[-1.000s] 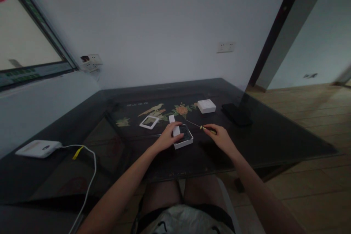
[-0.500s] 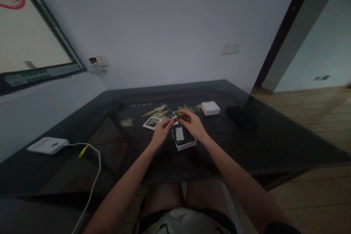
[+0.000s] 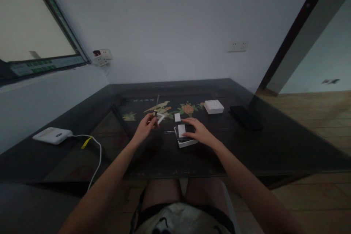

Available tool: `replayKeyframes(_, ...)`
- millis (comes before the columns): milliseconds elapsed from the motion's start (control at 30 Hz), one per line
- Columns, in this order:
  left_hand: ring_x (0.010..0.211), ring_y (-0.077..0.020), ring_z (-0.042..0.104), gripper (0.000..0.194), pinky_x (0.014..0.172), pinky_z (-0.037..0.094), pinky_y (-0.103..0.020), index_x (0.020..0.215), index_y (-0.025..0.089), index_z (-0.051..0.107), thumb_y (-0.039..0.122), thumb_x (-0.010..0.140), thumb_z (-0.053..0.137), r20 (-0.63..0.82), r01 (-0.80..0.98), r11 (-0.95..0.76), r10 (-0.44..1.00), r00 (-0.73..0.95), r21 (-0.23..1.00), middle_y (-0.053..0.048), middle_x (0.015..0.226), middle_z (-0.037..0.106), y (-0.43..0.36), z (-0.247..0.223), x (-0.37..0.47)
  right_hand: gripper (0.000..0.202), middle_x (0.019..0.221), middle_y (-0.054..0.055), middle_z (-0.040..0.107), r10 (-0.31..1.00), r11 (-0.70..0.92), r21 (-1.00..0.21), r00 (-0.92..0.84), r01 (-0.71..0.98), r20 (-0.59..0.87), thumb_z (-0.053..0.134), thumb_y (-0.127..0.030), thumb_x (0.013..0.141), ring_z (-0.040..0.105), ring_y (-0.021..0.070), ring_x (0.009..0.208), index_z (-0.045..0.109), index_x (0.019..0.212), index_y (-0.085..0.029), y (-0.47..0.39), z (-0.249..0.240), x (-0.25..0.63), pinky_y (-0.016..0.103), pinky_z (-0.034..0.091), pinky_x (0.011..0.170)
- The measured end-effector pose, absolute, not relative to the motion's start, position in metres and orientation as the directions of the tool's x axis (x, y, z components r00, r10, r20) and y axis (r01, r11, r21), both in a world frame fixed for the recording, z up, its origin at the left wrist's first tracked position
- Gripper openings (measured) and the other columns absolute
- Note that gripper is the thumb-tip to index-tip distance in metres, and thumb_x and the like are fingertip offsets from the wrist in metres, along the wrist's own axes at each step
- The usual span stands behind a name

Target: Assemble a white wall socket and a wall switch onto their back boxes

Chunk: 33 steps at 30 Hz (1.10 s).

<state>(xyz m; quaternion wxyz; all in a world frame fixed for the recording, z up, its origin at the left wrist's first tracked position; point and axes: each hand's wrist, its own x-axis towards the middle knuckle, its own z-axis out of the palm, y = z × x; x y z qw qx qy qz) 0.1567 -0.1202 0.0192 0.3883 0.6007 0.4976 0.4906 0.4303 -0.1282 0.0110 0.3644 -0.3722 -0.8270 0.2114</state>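
Note:
My left hand is closed on a thin white frame, tilted up off the table at its fingertips. Part of the frame is hidden behind the fingers. My right hand reaches over a small open white box with a dark inside. Its thumb is at a white rectangular piece lying in the box. The index finger stretches out apart from the thumb, close to a small white block just behind the box.
A closed white box stands at the back right, beside a dark flat case. On the left lies a white device with a white cable and yellow tag. The dark table has a bird-and-flower pattern.
My left hand has moved left and picked up the white frame from the table. My right hand has come down and nearer, over the open box. The small white block now stands free behind it.

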Motion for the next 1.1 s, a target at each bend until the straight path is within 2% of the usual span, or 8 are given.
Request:
replayKeyframes(67, 0.066, -0.0178, 0.063, 0.037, 0.070, 0.052, -0.033, 0.100, 0.017, 0.059, 0.047, 0.079, 0.056, 0.207, 0.439, -0.231, 0.973, 0.104, 0.868, -0.001, 0.071, 0.064, -0.128, 0.018, 0.140, 0.061, 0.125, 0.013, 0.057, 0.772, 0.623, -0.629, -0.494, 0.465, 0.400, 0.076, -0.035, 0.070, 0.051, 0.0270, 0.118, 0.055, 0.127, -0.022, -0.129, 0.005, 0.431, 0.046, 0.038, 0.101)
replayKeyframes(133, 0.078, -0.0210, 0.065, 0.034, 0.078, 0.051, -0.034, 0.100, 0.018, 0.063, 0.045, 0.079, 0.056, 0.227, 0.585, -0.310, 0.950, 0.213, 0.749, -0.004, 0.085, 0.069, -0.138, 0.019, 0.128, 0.065, 0.125, 0.014, 0.056, 0.775, 0.615, -0.633, -0.505, 0.470, 0.378, 0.077, -0.036, 0.069, 0.051, 0.0273, 0.118, 0.054, 0.128, -0.020, -0.128, 0.002, 0.429, 0.046, 0.038, 0.101)
replayKeyframes(200, 0.090, -0.0230, 0.064, 0.031, 0.085, 0.049, -0.034, 0.100, 0.021, 0.065, 0.043, 0.082, 0.054, 0.236, 0.647, -0.383, 0.922, 0.306, 0.659, -0.006, 0.098, 0.070, -0.148, 0.022, 0.121, 0.065, 0.124, 0.014, 0.056, 0.778, 0.612, -0.635, -0.504, 0.472, 0.376, 0.077, -0.036, 0.069, 0.051, 0.0271, 0.117, 0.055, 0.127, -0.019, -0.127, 0.000, 0.427, 0.045, 0.038, 0.101)
replayKeyframes(333, 0.094, -0.0241, 0.064, 0.030, 0.087, 0.049, -0.034, 0.098, 0.023, 0.067, 0.045, 0.085, 0.051, 0.223, 0.715, -0.444, 0.895, 0.387, 0.540, -0.006, 0.099, 0.070, -0.159, 0.029, 0.117, 0.061, 0.121, 0.012, 0.057, 0.780, 0.612, -0.638, -0.493, 0.468, 0.386, 0.078, -0.035, 0.068, 0.053, 0.0265, 0.114, 0.057, 0.124, -0.022, -0.125, -0.003, 0.425, 0.045, 0.040, 0.099)
replayKeyframes(567, 0.099, -0.0250, 0.063, 0.032, 0.090, 0.048, -0.036, 0.104, 0.026, 0.067, 0.046, 0.088, 0.047, 0.241, 0.793, -0.499, 0.866, 0.438, 0.349, -0.006, 0.106, 0.068, -0.153, 0.039, 0.125, 0.058, 0.119, 0.012, 0.057, 0.779, 0.614, -0.635, -0.491, 0.469, 0.390, 0.077, -0.035, 0.069, 0.053, 0.0268, 0.113, 0.058, 0.123, -0.022, -0.125, -0.004, 0.425, 0.045, 0.040, 0.099)
replayKeyframes(867, 0.101, -0.0249, 0.061, 0.032, 0.088, 0.048, -0.037, 0.113, 0.026, 0.062, 0.041, 0.091, 0.043, 0.204, 0.828, -0.524, 0.849, 0.487, 0.202, -0.007, 0.112, 0.064, -0.149, 0.050, 0.123, 0.057, 0.119, 0.012, 0.056, 0.777, 0.615, -0.625, -0.505, 0.482, 0.375, 0.076, -0.034, 0.071, 0.052, 0.0257, 0.111, 0.058, 0.122, -0.019, -0.125, -0.002, 0.425, 0.043, 0.040, 0.099)
replayKeyframes(1100, 0.101, -0.0256, 0.060, 0.031, 0.087, 0.048, -0.038, 0.110, 0.025, 0.063, 0.041, 0.091, 0.045, 0.219, 0.826, -0.538, 0.838, 0.500, 0.170, -0.007, 0.109, 0.064, -0.147, 0.054, 0.126, 0.057, 0.120, 0.012, 0.055, 0.784, 0.606, -0.627, -0.504, 0.490, 0.363, 0.076, -0.036, 0.071, 0.052, 0.0260, 0.113, 0.058, 0.123, -0.020, -0.125, -0.003, 0.426, 0.043, 0.040, 0.099)
